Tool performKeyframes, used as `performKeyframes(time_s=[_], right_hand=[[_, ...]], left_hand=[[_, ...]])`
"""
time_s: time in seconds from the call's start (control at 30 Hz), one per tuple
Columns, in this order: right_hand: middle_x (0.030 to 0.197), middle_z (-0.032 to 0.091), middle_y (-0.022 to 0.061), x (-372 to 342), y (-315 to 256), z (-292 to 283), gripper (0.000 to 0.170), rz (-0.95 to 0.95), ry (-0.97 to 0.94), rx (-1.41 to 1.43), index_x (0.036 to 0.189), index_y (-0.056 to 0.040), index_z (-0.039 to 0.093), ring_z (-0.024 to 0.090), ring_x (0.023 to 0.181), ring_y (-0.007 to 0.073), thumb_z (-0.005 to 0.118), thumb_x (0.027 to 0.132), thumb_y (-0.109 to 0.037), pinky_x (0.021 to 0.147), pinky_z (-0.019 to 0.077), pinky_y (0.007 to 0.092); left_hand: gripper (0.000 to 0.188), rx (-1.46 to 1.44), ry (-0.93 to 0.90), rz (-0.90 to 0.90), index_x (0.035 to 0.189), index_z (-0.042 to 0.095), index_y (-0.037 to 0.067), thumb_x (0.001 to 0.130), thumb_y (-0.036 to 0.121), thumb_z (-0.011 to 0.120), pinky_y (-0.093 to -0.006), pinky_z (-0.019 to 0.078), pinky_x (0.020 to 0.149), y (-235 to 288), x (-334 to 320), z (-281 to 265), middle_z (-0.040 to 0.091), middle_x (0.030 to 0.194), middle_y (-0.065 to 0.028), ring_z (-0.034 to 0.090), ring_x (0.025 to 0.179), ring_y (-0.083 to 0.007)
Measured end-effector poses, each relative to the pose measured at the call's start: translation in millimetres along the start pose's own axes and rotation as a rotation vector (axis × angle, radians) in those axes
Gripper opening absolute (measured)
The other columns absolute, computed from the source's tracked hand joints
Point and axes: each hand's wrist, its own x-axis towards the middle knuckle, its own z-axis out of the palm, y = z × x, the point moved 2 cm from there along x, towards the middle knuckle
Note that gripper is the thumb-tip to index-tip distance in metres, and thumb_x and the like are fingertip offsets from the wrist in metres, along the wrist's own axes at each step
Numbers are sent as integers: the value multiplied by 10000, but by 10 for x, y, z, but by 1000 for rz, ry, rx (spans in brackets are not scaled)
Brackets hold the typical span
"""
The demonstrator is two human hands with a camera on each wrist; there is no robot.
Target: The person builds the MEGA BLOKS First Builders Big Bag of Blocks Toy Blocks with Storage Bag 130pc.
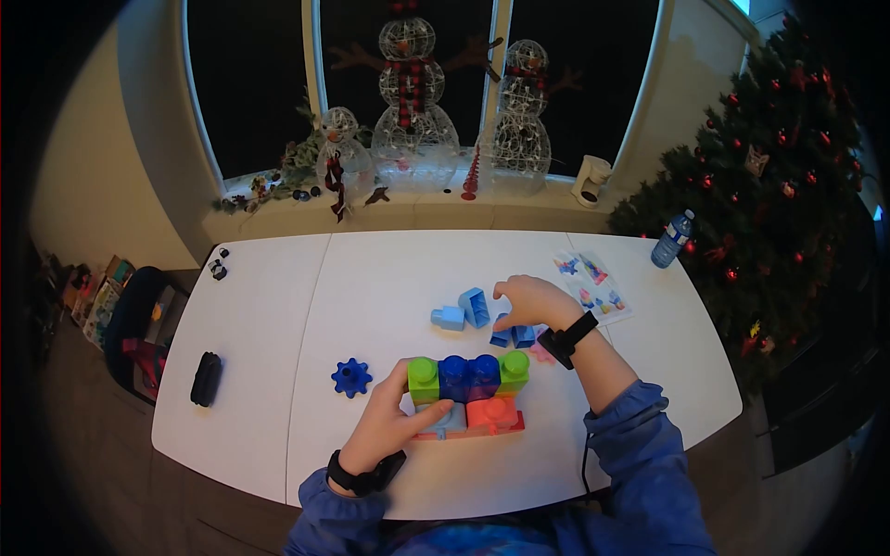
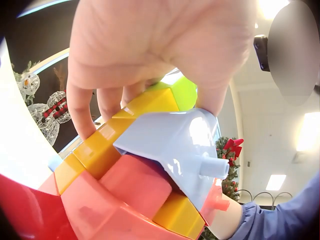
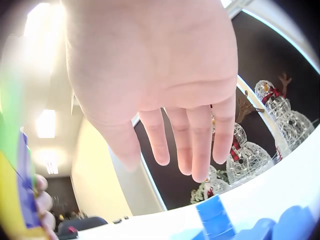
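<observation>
Left hand: fingers and thumb curled round the block build (image 1: pixel 468 378), thumb (image 1: pixel 434 415) over the pale-blue block (image 1: pixel 451 422). Left hand (image 1: pixel 394 423) probably there to steady the build.
Build: on the near middle part of the desk (image 1: pixel 250 371), in front of the person. Green end blocks (image 1: pixel 423 380) with dark blue between; pale-blue and orange blocks (image 1: pixel 492 413) on the near side. Yellow blocks (image 2: pixel 102 142) and red base (image 2: pixel 20 205) show from the left wrist.
Right hand: above the bright-blue blocks (image 1: pixel 521 337), beyond the build. Fingers well open, loosely bent, thumb apart, no hold on anything. Right hand (image 1: pixel 536 301) looks free since the left has the build.
Other loose blocks: two light-blue ones (image 1: pixel 449 318), beside the bright-blue group, likely kept within reach.
Gear: blue gear (image 1: pixel 351 378) lies flat, left of the build.
Sheet: printed sheet (image 1: pixel 603 289) at far right, pictures up, presumably for viewing.
</observation>
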Motion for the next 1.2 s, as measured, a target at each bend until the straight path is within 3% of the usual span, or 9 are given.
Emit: performKeyframes(time_s=[0.13, 0.23, 0.33, 0.53, 0.67, 0.8, 0.83, 1.1, 1.2], right_hand=[[1114, 738, 175, -42, -33, 70, 691, 91, -177, 15, 1216, -84, 693, 696, 1071, 372, 917, 671, -447, 916, 559, 448], [1126, 721, 180, -44, 2, 153, 647, 94, -188, 65, 1199, -85, 691, 680, 1093, 372, 907, 684, -411, 931, 556, 437], [1155, 676, 177, -146, -13, 118, 640, 12, -45, 101, 1207, -81, 674, 666, 1088, 370, 915, 676, -346, 940, 557, 420], [1183, 592, 102, -502, -448, -488, 629, -61, 393, 673, 1202, -47, 631, 654, 1033, 242, 926, 650, -107, 915, 568, 348], [1225, 610, 89, -667, -941, -759, 598, -344, 534, 813, 1216, -45, 662, 652, 1072, 204, 944, 692, -99, 890, 571, 324], [1243, 632, 125, -890, -1421, -928, 507, -420, 333, 516, 1337, -41, 674, 645, 1146, 266, 812, 850, -59, 936, 554, 360], [1230, 633, 146, -922, -1519, -938, 518, -428, 310, 467, 1402, -27, 618, 625, 1147, 308, 730, 896, -28, 942, 538, 376], [1275, 626, 137, -875, -1717, -691, 579, -560, 320, 216, 1450, -44, 545, 598, 1100, 336, 713, 896, -38, 964, 510, 405], [1294, 622, 144, -870, -1703, -669, 610, -576, 280, 186, 1471, -46, 524, 597, 1138, 348, 722, 894, -53, 982, 506, 411]], left_hand=[[505, 54, 2, 13, 1288, 569, 24, 885, 180, 830, -331, 497, 990, 4, 3, -11, 715, 1141, -95, 660, 1073, -175], [471, 54, 9, 22, 1265, 588, 32, 885, 172, 828, -323, 489, 983, 6, 3, -10, 704, 1125, -73, 645, 1058, -160], [417, 16, 22, 25, 1234, 610, 42, 889, 142, 821, -305, 473, 966, 22, 4, 1, 682, 1087, -28, 616, 1026, -131], [417, 3, 28, 37, 1233, 608, 39, 891, 148, 820, -305, 475, 962, 23, 5, 8, 682, 1069, -26, 616, 1012, -131], [417, -5, 24, 23, 1236, 605, 38, 896, 156, 816, -300, 475, 962, 47, 6, 7, 685, 1070, -26, 617, 1013, -132], [430, -11, 27, 50, 1242, 602, 40, 896, 173, 818, -296, 478, 935, 17, 6, 9, 683, 1058, -22, 612, 999, -124], [433, -8, 25, 38, 1243, 601, 41, 895, 177, 819, -295, 479, 926, 29, 1, 7, 681, 1054, -22, 609, 992, -122], [471, 33, 1, 25, 1268, 577, 18, 897, 177, 820, -329, 505, 957, -25, -3, -11, 699, 1104, -77, 654, 1034, -177], [484, -22, 6, 45, 1322, 578, 46, 914, 183, 799, -306, 481, 934, -40, -1, 7, 683, 1102, -22, 613, 1026, -135]])
